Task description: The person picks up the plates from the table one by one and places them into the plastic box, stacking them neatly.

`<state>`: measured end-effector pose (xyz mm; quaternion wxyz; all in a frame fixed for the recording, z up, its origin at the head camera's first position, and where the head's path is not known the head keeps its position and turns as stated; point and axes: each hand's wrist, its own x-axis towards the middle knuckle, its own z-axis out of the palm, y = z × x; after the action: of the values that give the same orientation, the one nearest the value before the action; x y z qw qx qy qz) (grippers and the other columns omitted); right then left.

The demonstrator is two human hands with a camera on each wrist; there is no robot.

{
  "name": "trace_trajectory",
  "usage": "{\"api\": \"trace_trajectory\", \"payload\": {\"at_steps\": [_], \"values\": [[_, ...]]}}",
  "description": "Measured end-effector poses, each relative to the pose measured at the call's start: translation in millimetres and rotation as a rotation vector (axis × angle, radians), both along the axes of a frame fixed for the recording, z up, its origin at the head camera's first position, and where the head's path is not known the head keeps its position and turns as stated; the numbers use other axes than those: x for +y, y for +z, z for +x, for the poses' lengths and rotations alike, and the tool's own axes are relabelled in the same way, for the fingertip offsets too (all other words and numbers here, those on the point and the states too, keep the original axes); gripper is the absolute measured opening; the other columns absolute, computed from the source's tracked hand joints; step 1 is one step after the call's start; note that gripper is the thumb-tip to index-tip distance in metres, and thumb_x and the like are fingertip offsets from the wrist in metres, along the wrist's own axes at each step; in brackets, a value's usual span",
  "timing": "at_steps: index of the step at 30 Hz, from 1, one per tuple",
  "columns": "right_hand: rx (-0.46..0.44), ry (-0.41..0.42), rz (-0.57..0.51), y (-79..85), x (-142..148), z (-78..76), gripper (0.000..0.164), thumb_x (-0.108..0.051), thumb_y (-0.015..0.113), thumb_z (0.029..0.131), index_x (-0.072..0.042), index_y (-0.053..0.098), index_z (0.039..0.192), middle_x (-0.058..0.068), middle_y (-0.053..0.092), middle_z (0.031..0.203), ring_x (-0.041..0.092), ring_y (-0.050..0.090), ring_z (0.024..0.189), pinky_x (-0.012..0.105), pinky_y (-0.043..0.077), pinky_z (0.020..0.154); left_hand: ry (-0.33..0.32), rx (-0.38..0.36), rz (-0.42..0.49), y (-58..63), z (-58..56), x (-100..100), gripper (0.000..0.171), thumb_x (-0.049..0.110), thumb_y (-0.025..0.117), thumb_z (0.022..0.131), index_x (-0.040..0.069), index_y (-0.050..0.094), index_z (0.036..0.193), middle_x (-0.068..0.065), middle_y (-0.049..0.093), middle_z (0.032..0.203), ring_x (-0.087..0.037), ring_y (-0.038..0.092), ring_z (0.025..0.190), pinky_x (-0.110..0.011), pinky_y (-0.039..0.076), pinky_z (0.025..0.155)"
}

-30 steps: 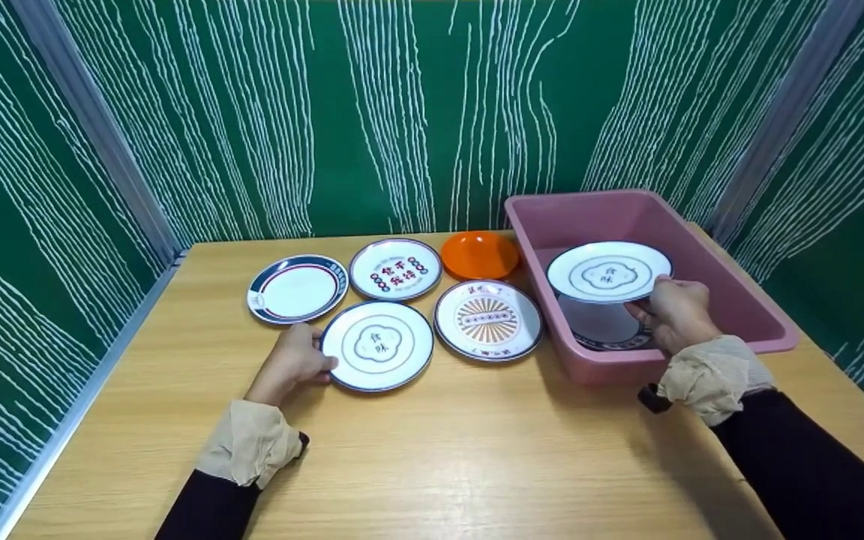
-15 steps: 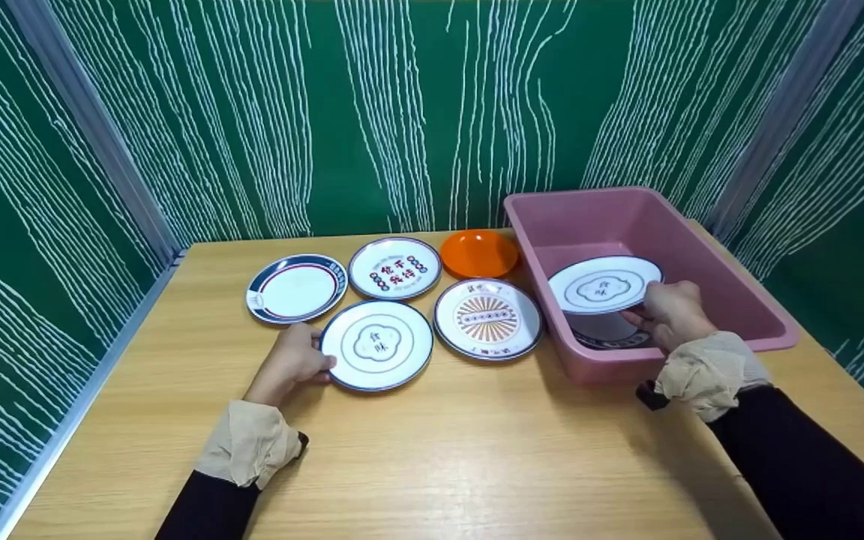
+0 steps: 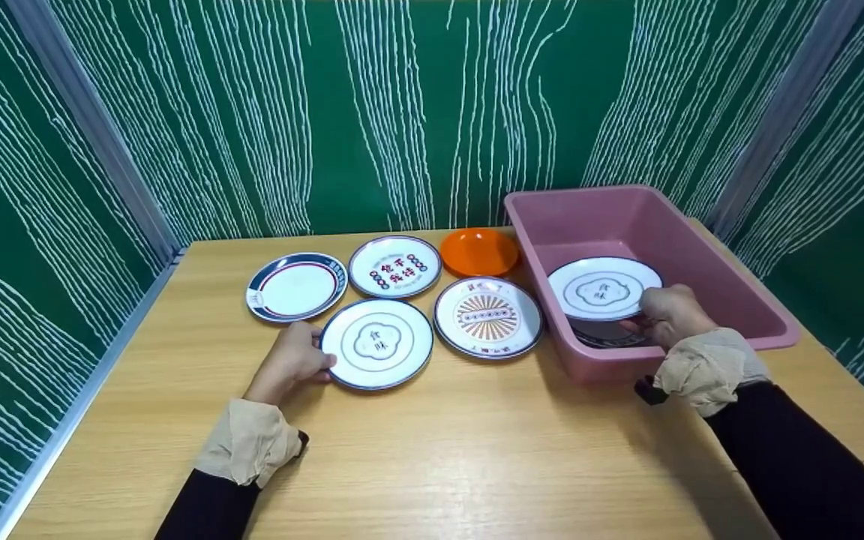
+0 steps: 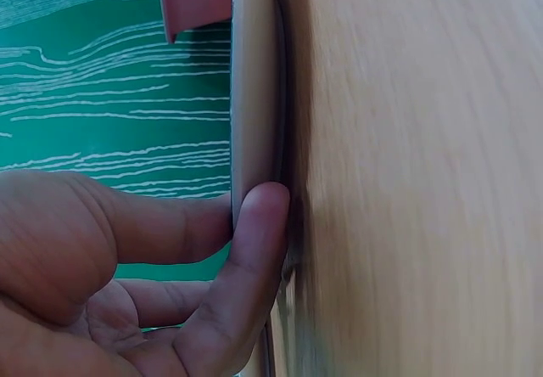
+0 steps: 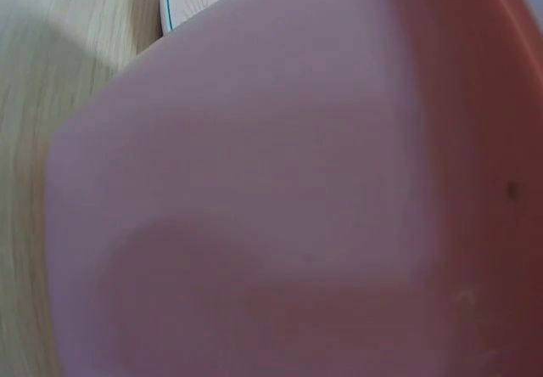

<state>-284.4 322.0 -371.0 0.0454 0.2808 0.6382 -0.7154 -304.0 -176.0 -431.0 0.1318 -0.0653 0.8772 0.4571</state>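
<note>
My left hand (image 3: 295, 358) pinches the left rim of a white plate (image 3: 357, 371) with a blue edge and a grey flower outline. In the left wrist view, thumb and fingers close on the rim of that plate (image 4: 254, 114), seen edge-on beside the tabletop. Inside the pink tub (image 3: 766, 339), my right hand (image 3: 673, 315) grips the right edge of a matching white plate (image 3: 574, 294). Below it another plate (image 3: 604, 334) with a dark patterned rim is mostly covered. The right wrist view shows the tub's wall (image 5: 254, 165) up close; the hand is hidden there.
Near the left hand's plate lie a dark-rimmed plate (image 3: 297, 289), a plate with red characters (image 3: 394, 283), an orange dish (image 3: 479, 253) and a plate with a sunburst pattern (image 3: 488, 337). Green walls with white lines (image 3: 372, 112) enclose the table (image 3: 432, 465).
My right hand has lowered its plate deeper into the tub, tilting it and then bringing it flatter over the plate below. The left hand keeps its hold and has barely moved.
</note>
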Motion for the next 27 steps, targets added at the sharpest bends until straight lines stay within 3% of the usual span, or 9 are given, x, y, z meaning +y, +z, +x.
{"api": "trace_trajectory", "payload": {"at_steps": [4, 7, 16, 19, 23, 27], "values": [[0.006, 0.059, -0.039, 0.2, 0.0, -1.0, 0.030, 0.024, 0.037, 0.085, 0.004, 0.046, 0.106, 0.008, 0.062, 0.074, 0.017, 0.066, 0.064, 0.031, 0.062, 0.062, -0.005, 0.003, -0.008, 1.0, 0.5, 0.4, 0.052, -0.013, 0.069, 0.087, -0.011, 0.055, 0.137, -0.018, 0.052, 0.102, -0.016, 0.064, 0.061, -0.028, 0.062, 0.059], [-0.014, 0.090, -0.029, 0.4, 0.6, -1.5, 0.032, 0.024, 0.039, 0.085, 0.006, 0.046, 0.111, 0.008, 0.063, 0.076, 0.017, 0.066, 0.066, 0.030, 0.062, 0.063, -0.004, -0.008, -0.033, 1.7, -0.2, 0.8, 0.053, -0.011, 0.069, 0.089, -0.010, 0.053, 0.140, -0.020, 0.053, 0.108, -0.017, 0.065, 0.062, -0.028, 0.062, 0.060], [-0.087, 0.128, 0.028, -0.3, 2.5, -3.6, 0.013, -0.001, 0.050, 0.100, -0.001, 0.042, 0.111, 0.007, 0.061, 0.083, 0.015, 0.066, 0.072, 0.032, 0.063, 0.075, 0.005, 0.000, -0.039, 0.1, -0.9, 0.2, 0.053, -0.012, 0.070, 0.088, -0.011, 0.055, 0.138, -0.022, 0.055, 0.111, -0.018, 0.065, 0.064, -0.030, 0.062, 0.060], [-0.100, 0.117, 0.006, 0.1, 2.7, -4.3, 0.026, -0.009, 0.051, 0.103, 0.000, 0.040, 0.125, 0.005, 0.060, 0.089, 0.013, 0.066, 0.075, 0.031, 0.062, 0.080, 0.005, -0.001, -0.038, 0.4, -0.5, 0.1, 0.053, -0.012, 0.069, 0.088, -0.011, 0.054, 0.139, -0.022, 0.055, 0.111, -0.018, 0.065, 0.065, -0.030, 0.062, 0.060], [-0.111, 0.121, -0.029, 0.2, 3.3, -4.5, 0.053, -0.015, 0.049, 0.104, 0.000, 0.024, 0.149, 0.004, 0.058, 0.091, 0.011, 0.066, 0.075, 0.029, 0.060, 0.086, 0.006, -0.010, -0.035, 0.7, -0.5, 0.2, 0.054, -0.012, 0.069, 0.089, -0.011, 0.052, 0.140, -0.024, 0.055, 0.115, -0.019, 0.066, 0.066, -0.030, 0.062, 0.061], [-0.094, 0.147, -0.039, 0.2, 4.1, -4.2, 0.059, -0.017, 0.048, 0.105, -0.001, 0.017, 0.153, 0.002, 0.061, 0.085, 0.011, 0.067, 0.073, 0.028, 0.060, 0.085, 0.005, -0.012, -0.035, 1.7, -0.4, 0.6, 0.057, -0.012, 0.069, 0.089, -0.011, 0.050, 0.142, -0.025, 0.054, 0.119, -0.019, 0.066, 0.066, -0.030, 0.062, 0.062]]}}
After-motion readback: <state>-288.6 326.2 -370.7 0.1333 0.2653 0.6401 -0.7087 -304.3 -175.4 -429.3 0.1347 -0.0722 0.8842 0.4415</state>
